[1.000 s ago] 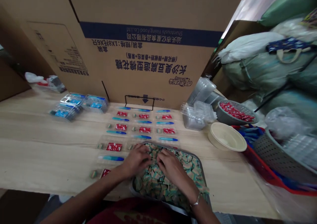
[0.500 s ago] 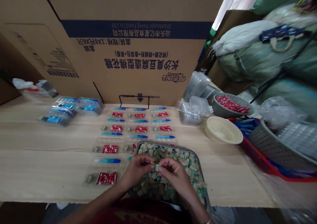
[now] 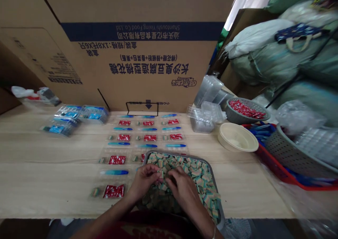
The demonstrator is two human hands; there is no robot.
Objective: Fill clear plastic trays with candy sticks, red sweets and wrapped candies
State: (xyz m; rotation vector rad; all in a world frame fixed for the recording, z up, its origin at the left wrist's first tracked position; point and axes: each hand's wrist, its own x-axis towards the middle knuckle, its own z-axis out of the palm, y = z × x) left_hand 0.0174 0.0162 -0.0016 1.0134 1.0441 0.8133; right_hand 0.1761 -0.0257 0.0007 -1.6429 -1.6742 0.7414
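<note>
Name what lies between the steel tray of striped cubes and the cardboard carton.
In the head view: rows of clear plastic blister trays on the pale wooden tabletop, holding red sachets and blue plastic sticks.

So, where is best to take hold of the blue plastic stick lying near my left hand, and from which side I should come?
Pinch the blue plastic stick around its middle, coming down from above with your left hand. It is long and thin and lies flat on the clear plastic tray, so its two long edges are probably the easiest grip.
</note>
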